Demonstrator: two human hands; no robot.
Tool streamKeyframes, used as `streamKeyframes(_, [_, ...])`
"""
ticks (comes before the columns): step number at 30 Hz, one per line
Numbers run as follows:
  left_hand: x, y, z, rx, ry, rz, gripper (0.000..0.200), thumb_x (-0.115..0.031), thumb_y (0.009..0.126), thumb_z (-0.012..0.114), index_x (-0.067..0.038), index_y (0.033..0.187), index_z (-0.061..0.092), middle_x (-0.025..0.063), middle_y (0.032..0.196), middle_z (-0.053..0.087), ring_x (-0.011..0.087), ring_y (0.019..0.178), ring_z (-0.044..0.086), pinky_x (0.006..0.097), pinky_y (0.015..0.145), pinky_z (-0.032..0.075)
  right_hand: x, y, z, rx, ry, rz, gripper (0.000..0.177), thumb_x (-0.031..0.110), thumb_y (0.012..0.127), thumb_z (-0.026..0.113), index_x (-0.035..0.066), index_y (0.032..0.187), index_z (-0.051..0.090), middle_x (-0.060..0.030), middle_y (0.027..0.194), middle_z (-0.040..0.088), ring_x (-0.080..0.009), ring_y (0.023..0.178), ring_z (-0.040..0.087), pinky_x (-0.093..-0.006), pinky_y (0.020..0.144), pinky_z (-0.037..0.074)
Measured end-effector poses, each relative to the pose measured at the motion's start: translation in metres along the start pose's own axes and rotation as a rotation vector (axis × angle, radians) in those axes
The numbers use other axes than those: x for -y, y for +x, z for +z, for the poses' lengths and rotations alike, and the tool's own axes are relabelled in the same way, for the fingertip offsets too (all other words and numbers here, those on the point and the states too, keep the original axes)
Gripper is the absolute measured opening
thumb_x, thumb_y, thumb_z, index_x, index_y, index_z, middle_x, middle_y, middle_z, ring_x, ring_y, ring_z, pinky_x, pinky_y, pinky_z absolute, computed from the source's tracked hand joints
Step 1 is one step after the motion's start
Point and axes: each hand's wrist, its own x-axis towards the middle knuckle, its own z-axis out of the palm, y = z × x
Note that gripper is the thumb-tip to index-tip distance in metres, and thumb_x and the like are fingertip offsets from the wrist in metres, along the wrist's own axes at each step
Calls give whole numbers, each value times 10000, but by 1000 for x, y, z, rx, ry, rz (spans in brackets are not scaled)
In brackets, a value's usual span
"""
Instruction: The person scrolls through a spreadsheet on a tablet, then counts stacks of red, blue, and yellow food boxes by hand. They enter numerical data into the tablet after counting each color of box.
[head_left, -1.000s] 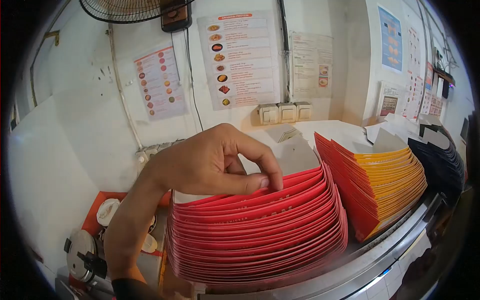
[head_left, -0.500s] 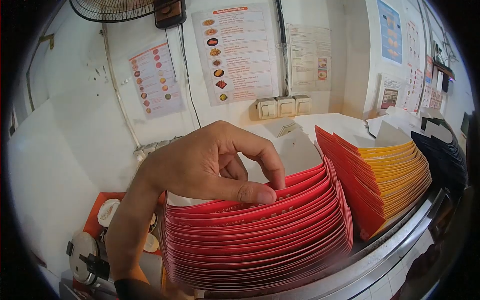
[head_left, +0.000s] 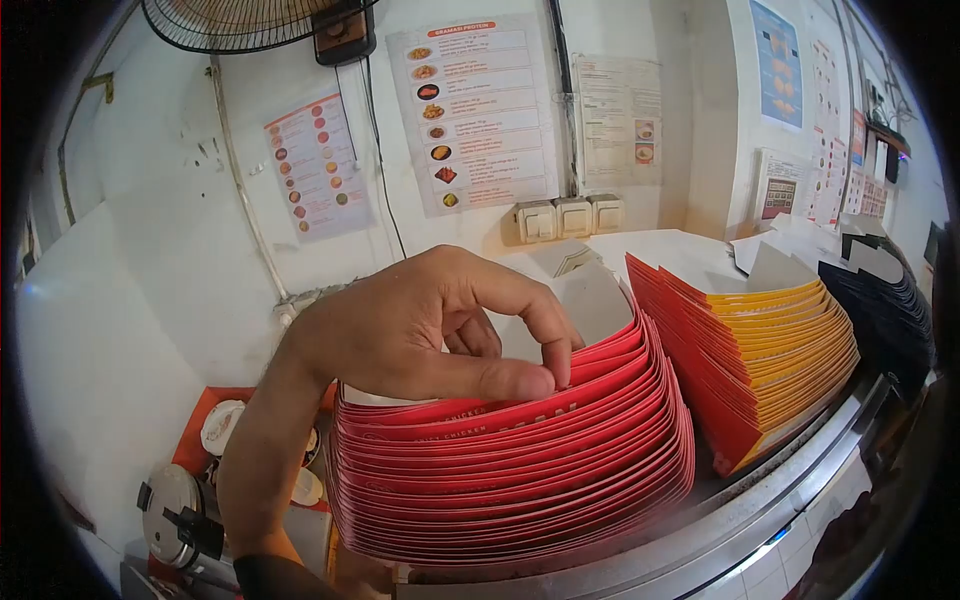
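My left hand (head_left: pixel 430 340) reaches in from the lower left, its thumb and index finger pinched on the rim of a red paper food box near the top of a nested stack. The other fingers are curled over the white inside of the box. This stack of red paper boxes (head_left: pixel 520 490) leans on the counter, printed edges facing me; white lettering, including "CHICKEN", shows in part below my thumb. My right hand is out of view.
Stacks of red-and-yellow boxes (head_left: pixel 760 370) and dark boxes (head_left: pixel 885 310) stand to the right along the metal counter edge (head_left: pixel 740 540). A lidded pot (head_left: pixel 170 510) sits lower left. Wall switches (head_left: pixel 570 217), posters (head_left: pixel 475 120) and a fan (head_left: pixel 240 20) are behind.
The view has shifted slightly, and the red stack's lower edge appears a little higher. My left hand keeps its pinch at the box rim, fingertips slightly further right.
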Motion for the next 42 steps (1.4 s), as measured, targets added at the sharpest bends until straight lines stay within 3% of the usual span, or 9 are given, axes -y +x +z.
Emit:
streamKeyframes(4, [0, 0, 1, 2, -6, 13, 141, -75, 824, 695, 22, 927, 692, 224, 1106, 654, 108, 711, 673, 173, 550, 532, 2, 1, -2, 31, -9, 40, 549, 518, 964, 406, 116, 612, 531, -37, 486, 484, -152, 410, 415, -317, 456, 361])
streamKeyframes(7, [-7, 0, 5, -35, -62, -73, 208, -150, 815, 754, 10, 936, 697, 221, 1144, 636, 103, 694, 662, 183, 542, 515, 3, 4, -3, 51, -18, 71, 558, 521, 966, 400, 119, 599, 523, -35, 475, 476, -151, 399, 407, -317, 444, 353])
streamKeyframes(10, [0, 4, 3, 67, 137, 115, 242, -183, 793, 785, -11, 943, 702, 216, 1169, 621, 90, 665, 638, 188, 541, 495, 5, 5, -3, 72, -28, 98, 567, 524, 967, 393, 122, 586, 515, -32, 463, 468, -151, 388, 399, -316, 432, 345])
streamKeyframes(22, [-11, 5, 7, 34, -16, -42, 180, -154, 807, 746, -24, 922, 699, 202, 1137, 630, 75, 663, 617, 193, 572, 497, 14, 14, -7, 165, -52, 197, 606, 534, 974, 367, 133, 536, 483, -23, 418, 436, -148, 345, 367, -316, 383, 312])
streamKeyframes(28, [-13, 7, 11, 54, 213, 83, 132, -164, 822, 729, -47, 877, 705, 190, 1110, 638, 76, 678, 615, 193, 557, 485, 17, 17, -11, 225, -67, 245, 626, 540, 977, 353, 138, 510, 467, -18, 395, 420, -147, 323, 351, -315, 359, 295])
streamKeyframes(33, [-11, 7, 11, 46, 169, 55, 122, -157, 819, 739, -55, 879, 708, 182, 1109, 642, 75, 670, 611, 190, 540, 479, 26, 26, -16, 374, -120, 392, 646, 543, 980, 331, 137, 491, 448, -21, 386, 415, -144, 314, 348, -317, 348, 287])
streamKeyframes(35, [-12, 6, 12, 46, 152, 44, 117, -147, 818, 740, -55, 882, 708, 178, 1107, 641, 73, 663, 605, 188, 534, 473, 22, 21, -9, 216, -117, 301, 634, 533, 979, 341, 137, 495, 442, -15, 384, 408, -148, 311, 340, -321, 347, 285])
streamKeyframes(42, [-13, 8, 12, 81, 235, 92, 130, -108, 802, 746, -51, 915, 715, 163, 1106, 619, 67, 641, 581, 192, 533, 458, 19, 17, -5, 120, -85, 148, 577, 512, 981, 348, 133, 554, 438, -26, 429, 421, -159, 342, 359, -328, 366, 301])
